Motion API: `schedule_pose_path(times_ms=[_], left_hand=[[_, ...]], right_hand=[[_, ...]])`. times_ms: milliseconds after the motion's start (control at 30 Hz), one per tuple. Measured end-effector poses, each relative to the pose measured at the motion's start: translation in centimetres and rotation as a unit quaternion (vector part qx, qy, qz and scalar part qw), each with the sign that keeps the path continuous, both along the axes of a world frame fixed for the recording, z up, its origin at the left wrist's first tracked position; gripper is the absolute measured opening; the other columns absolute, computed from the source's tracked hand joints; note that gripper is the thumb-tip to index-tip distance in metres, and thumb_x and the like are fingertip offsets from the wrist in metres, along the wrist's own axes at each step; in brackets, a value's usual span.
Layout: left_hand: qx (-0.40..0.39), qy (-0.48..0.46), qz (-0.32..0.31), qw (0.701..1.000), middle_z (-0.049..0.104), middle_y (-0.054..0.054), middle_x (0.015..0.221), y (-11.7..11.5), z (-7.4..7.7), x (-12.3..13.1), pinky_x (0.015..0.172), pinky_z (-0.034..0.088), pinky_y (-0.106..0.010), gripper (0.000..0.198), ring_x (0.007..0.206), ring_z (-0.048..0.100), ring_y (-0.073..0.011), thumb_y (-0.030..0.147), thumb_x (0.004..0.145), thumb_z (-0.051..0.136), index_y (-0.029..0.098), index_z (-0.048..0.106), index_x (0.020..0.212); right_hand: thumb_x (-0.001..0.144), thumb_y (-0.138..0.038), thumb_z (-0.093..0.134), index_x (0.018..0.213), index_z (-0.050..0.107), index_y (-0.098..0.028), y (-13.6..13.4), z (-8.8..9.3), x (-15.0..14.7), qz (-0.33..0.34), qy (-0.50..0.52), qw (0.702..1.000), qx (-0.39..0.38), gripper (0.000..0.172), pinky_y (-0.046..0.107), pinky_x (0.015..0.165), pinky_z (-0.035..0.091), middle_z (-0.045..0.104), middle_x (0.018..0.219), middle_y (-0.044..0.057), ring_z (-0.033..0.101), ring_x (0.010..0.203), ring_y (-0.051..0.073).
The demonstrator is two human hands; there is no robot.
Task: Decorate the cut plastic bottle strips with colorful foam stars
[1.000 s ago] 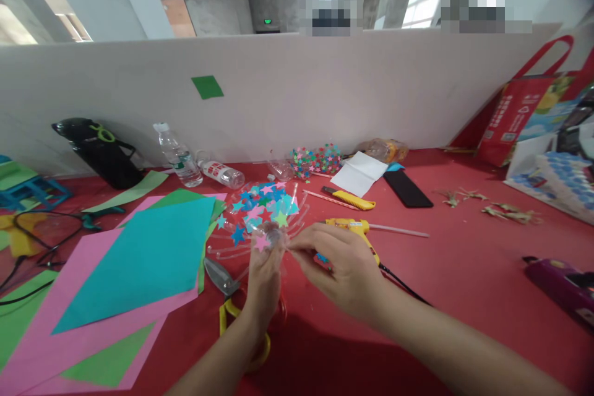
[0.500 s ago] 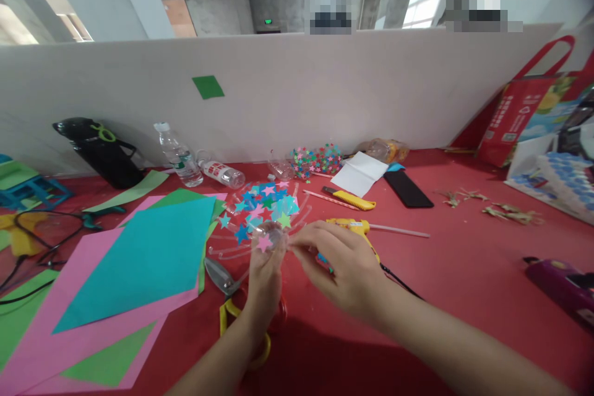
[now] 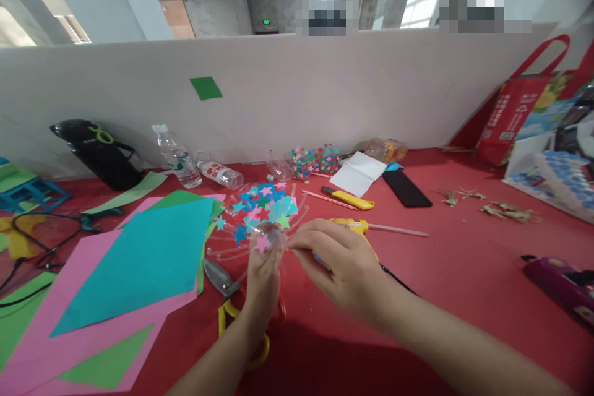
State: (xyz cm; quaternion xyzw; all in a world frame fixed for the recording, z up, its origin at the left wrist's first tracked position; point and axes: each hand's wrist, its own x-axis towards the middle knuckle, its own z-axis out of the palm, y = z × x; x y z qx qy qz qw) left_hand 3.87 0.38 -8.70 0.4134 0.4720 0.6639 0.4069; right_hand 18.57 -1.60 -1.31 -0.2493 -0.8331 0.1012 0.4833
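Note:
My left hand is closed round a clear plastic bottle piece whose narrow strips fan outward. A pink star shows on its near side. Blue, red, green and pink paper stars cluster just beyond it. At the piece's right edge, my right hand has thumb and fingertips pinched together; whatever lies between them is too small to make out. Partly under my left forearm are yellow-handled scissors. Behind my right hand rests a yellow glue gun with a clear glue stick.
Coloured paper sheets cover the left side. Along the white partition stand or lie a black flask, a water bottle and a star-filled container. A yellow cutter and black phone lie beyond my right hand.
The view has shifted very slightly. Both hands keep nearly the same position at the clear plastic bottle piece.

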Motion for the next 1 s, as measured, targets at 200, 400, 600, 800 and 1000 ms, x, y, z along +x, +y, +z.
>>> schedule_pose_path(times_ms=[200,400,600,800,1000], left_hand=[[-0.022,-0.049,-0.014,0.998,0.071,-0.005,0.094,0.0,0.1,0.0,0.083,0.051,-0.033,0.033,0.089,0.067,-0.0204,0.034,0.071,0.069,0.022,0.056,0.099],[0.002,0.016,0.001,1.000,0.070,-0.005,0.089,0.0,0.6,-0.1,0.079,0.049,-0.032,0.029,0.083,0.066,-0.0193,0.037,0.071,0.072,0.019,0.057,0.089],[0.025,-0.005,0.040,0.999,0.068,-0.003,0.081,0.7,-0.2,-0.4,0.080,0.048,-0.032,0.025,0.081,0.065,-0.0193,0.036,0.066,0.075,0.020,0.058,0.076],[0.024,0.056,0.041,0.997,0.064,-0.003,0.083,0.5,0.1,-0.4,0.075,0.046,-0.031,0.022,0.076,0.059,-0.0171,0.032,0.073,0.070,0.020,0.061,0.089],[0.039,0.077,0.031,0.996,0.060,-0.003,0.083,0.5,0.3,-0.5,0.077,0.045,-0.032,0.022,0.077,0.057,-0.0183,0.033,0.074,0.068,0.019,0.061,0.090]], right_hand=[[0.092,-0.011,0.050,0.110,0.060,-0.014,0.2,-0.1,0.5,-0.003,-0.014,1.000,0.024,0.021,0.032,0.085,0.052,0.065,0.104,0.010,0.060,0.098,0.017],[0.087,-0.004,0.052,0.101,0.061,-0.017,0.9,1.5,1.8,-0.036,0.079,0.996,0.028,0.022,0.027,0.074,0.051,0.063,0.090,0.004,0.060,0.084,0.013],[0.086,-0.006,0.051,0.093,0.060,-0.019,1.4,1.8,1.8,-0.056,0.060,0.996,-0.025,0.017,0.023,0.063,0.048,0.060,0.082,0.000,0.056,0.071,0.010],[0.086,-0.003,0.051,0.094,0.061,-0.017,1.1,1.3,1.5,-0.017,0.063,0.998,0.007,0.019,0.023,0.065,0.046,0.060,0.083,0.001,0.054,0.073,0.010],[0.078,0.002,0.049,0.095,0.059,-0.014,0.4,1.4,1.0,0.056,0.023,0.996,0.060,0.025,0.024,0.069,0.048,0.063,0.088,0.006,0.058,0.082,0.013]])
